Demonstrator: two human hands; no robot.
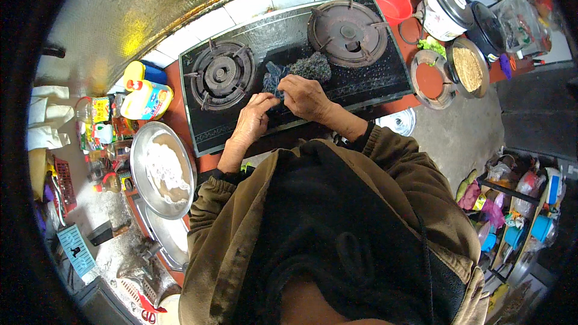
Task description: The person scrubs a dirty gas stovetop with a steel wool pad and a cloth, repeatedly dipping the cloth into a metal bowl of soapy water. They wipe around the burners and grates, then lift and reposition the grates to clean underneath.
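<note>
Both my hands meet over the front middle of a black glass gas cooktop [280,49], between its left burner [221,72] and its right burner [347,31]. A crumpled dark blue cloth [273,76] lies at my fingertips. My right hand [307,97] is bent over the cloth's right side with curled fingers pinching at it. On the left, my left hand [256,115] has its fingertips close to the cloth's lower edge; whether they grip it is hidden. A dark grey scouring pad of mesh or wire [311,67] rests just behind my right hand, touching the glass.
A metal basin of sudsy water [158,167] stands left of the cooktop, near bottles [151,99]. To the right are a red dipper [390,2], a rice cooker [445,13], a metal ring [417,95] and a pan of brownish food [468,68]. Tiles line the back.
</note>
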